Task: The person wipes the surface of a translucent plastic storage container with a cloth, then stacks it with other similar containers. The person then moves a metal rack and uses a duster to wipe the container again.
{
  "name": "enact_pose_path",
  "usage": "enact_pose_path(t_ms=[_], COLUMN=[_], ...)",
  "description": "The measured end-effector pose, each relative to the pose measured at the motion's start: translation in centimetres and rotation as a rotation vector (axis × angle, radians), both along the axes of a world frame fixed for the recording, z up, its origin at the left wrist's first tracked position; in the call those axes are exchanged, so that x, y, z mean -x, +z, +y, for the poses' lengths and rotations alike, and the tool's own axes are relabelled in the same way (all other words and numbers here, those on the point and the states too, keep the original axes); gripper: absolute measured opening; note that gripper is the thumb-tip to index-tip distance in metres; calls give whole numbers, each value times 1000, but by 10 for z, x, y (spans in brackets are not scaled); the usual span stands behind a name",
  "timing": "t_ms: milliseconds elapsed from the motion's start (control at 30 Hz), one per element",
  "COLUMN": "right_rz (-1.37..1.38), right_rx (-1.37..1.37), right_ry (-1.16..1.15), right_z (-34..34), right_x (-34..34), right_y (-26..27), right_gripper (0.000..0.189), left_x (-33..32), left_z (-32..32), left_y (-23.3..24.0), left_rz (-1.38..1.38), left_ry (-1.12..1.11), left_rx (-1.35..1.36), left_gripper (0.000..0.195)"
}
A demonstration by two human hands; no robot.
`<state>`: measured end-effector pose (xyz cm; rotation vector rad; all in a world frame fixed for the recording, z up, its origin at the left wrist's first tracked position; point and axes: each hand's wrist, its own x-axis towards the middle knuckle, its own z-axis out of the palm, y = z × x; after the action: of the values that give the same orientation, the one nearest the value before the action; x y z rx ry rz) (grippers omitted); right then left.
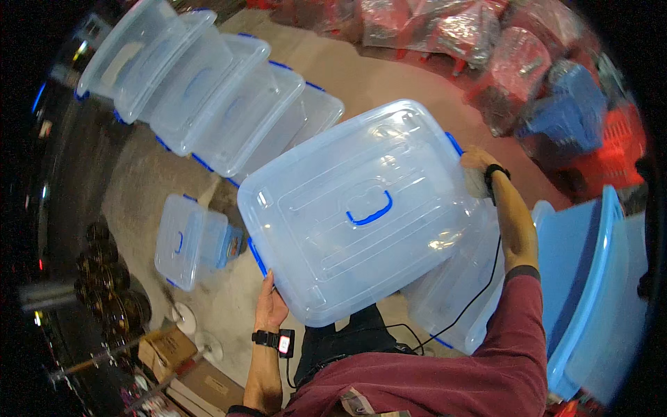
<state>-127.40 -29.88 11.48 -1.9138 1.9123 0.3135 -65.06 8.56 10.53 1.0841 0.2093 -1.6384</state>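
Note:
A large translucent plastic storage box with its lid on (pixel 333 229) is held up in front of my body, tilted in the view. On the lid is a blue carry handle (pixel 372 211). At the lower left side, my left hand (pixel 271 305) grips the box near a blue side latch (pixel 257 257). My right hand (pixel 477 159) holds the opposite side, by another blue latch (pixel 454 143). The fingers of both hands are partly hidden by the box. Both wrists wear black straps.
Several translucent boxes (pixel 208 88) stand in a row at upper left. A smaller lidded box (pixel 177 242) sits on the floor at left. Blue tubs (pixel 568 271) are close by my right arm. Wrapped red plastic stools (pixel 516 73) lie upper right, cardboard boxes (pixel 167 349) lower left.

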Motion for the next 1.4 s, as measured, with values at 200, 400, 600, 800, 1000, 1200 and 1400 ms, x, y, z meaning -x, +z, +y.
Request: enact_pose_path(t_ms=[200, 400, 600, 800, 1000, 1200, 1400], right_rz=[384, 298, 372, -108, -792, -866, -1062], right_rx=[48, 94, 104, 303, 17, -185, -305], right_ry=[456, 334, 489, -89, -526, -773, -892], right_z=[-27, -54, -64, 20, 163, 313, 360], right_x=[-7, 23, 21, -18, -41, -102, -186], right_y=[-46, -88, -86, 10, 51, -9, -68], right_gripper=[19, 17, 26, 35, 40, 62, 90], left_x=[8, 11, 16, 21, 7, -27, -39], left_z=[23, 35, 31, 29, 22, 1, -40], left_y=[-12, -17, -14, -18, -19, -10, -17], left_rz=[-73, -26, -175, -163, -62, -389, -271], left_ry=[-91, -162, -160, -128, -288, -527, -543], left_rx=[99, 77, 43, 44, 28, -51, 31], left_gripper=[51, 57, 50, 44, 59, 84, 76])
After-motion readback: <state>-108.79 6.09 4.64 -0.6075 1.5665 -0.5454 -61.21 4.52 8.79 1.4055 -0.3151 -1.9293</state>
